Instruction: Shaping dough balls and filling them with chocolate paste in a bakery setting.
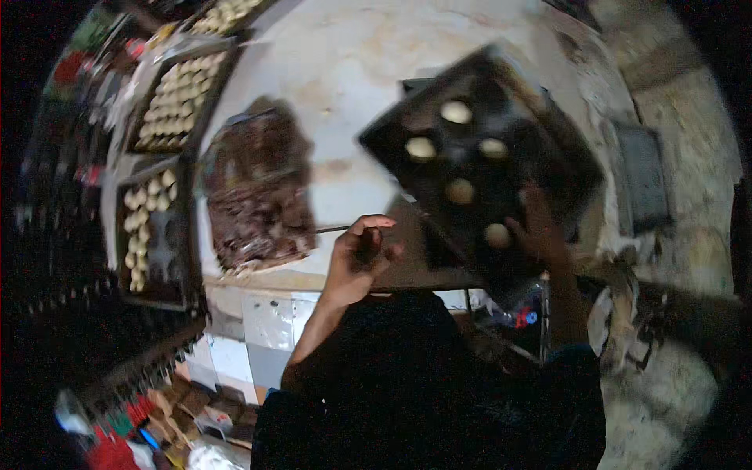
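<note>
Tray (478, 157) — right hand (540, 227) gripping

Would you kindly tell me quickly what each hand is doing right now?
Left hand: fingers curled, holding nothing I can make out.
Right hand: grip on the dark tray of dough pieces.

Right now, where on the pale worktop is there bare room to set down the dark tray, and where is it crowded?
Bare worktop lies between the brown chopped heap and the dark baking tray of pale dough rounds that the right hand grips. The left hand hovers curled at the front edge. The left side is crowded with filled trays.
</note>
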{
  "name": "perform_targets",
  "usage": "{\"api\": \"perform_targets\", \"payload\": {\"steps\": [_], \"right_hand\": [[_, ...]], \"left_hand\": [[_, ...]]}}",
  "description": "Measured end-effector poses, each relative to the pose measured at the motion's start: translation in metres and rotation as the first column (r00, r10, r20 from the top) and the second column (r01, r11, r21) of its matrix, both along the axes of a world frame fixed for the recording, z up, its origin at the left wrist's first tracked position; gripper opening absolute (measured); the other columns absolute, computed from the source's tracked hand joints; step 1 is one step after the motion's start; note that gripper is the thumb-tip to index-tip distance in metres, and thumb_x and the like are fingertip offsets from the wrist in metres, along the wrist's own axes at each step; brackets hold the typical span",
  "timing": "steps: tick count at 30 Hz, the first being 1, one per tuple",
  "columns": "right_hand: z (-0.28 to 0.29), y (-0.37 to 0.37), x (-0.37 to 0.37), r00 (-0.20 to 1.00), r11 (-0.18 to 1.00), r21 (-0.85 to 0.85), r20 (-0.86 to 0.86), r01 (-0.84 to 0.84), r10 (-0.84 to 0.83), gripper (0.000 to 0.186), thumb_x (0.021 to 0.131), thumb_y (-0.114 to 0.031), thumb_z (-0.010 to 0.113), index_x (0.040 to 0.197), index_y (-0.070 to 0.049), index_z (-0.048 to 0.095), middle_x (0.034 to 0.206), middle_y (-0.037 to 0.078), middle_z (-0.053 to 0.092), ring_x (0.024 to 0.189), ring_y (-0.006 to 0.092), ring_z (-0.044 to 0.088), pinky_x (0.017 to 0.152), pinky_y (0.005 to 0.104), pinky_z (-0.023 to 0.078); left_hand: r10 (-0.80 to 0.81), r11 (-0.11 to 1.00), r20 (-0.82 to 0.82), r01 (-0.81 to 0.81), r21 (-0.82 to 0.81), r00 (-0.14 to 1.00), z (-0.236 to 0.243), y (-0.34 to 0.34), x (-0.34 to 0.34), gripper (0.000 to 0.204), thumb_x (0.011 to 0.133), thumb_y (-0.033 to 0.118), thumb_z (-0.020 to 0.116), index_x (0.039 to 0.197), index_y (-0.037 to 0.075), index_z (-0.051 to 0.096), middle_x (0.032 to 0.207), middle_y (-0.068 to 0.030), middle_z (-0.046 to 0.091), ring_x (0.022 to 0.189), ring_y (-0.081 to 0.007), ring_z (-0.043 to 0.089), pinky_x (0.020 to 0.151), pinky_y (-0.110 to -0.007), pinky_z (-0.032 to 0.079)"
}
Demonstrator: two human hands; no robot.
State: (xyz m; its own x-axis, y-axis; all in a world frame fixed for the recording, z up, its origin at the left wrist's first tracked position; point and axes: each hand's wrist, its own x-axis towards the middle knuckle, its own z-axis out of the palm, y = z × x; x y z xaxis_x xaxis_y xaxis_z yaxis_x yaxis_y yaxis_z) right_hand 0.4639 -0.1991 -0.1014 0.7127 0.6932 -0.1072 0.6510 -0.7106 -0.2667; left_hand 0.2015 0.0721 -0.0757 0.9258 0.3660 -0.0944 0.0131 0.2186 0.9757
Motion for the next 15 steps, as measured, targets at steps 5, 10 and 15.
{"api": "perform_targets", "payload": {"steps": [5,10,15], "right_hand": [[0.036,0.025,-0.023,0.912,0.981,0.189,0.409,-0.046,-0.036,0.052,0.098,-0.038,0.052,0.137,-0.003,0.047,0.144,0.021,0.042,0.133,0.0381,0.040,0.110,0.0487,0.033],[0.029,0.071,-0.096,0.932,0.736,0.665,0.175,0.126,-0.318,0.035,0.099,-0.029,0.052,0.120,-0.003,0.061,0.125,0.020,0.059,0.121,0.0362,0.053,0.103,0.0467,0.042],[0.043,0.115,-0.151,0.894,0.864,0.492,0.428,-0.107,-0.133,0.025,0.093,-0.018,0.060,0.111,-0.002,0.066,0.118,0.019,0.064,0.113,0.0352,0.059,0.097,0.0453,0.046]], "left_hand": [[0.353,0.877,-0.089,-0.296,0.378,0.931,-0.029,0.072,-0.102,0.034,0.081,-0.003,0.066,0.114,0.004,0.062,0.081,-0.0011,0.056,0.076,-0.0135,0.053,0.075,-0.030,0.051],[0.834,0.040,0.240,-0.486,0.873,0.498,-0.057,0.279,-0.260,0.026,0.084,0.015,0.075,0.103,-0.002,0.068,0.089,-0.0182,0.069,0.078,-0.0267,0.067,0.072,-0.037,0.053],[0.937,0.347,-0.343,-0.253,0.903,0.060,-0.112,0.459,-0.357,0.056,0.086,0.053,0.062,0.100,-0.002,0.068,0.105,-0.0273,0.067,0.100,-0.0406,0.065,0.080,-0.048,0.052]]}}
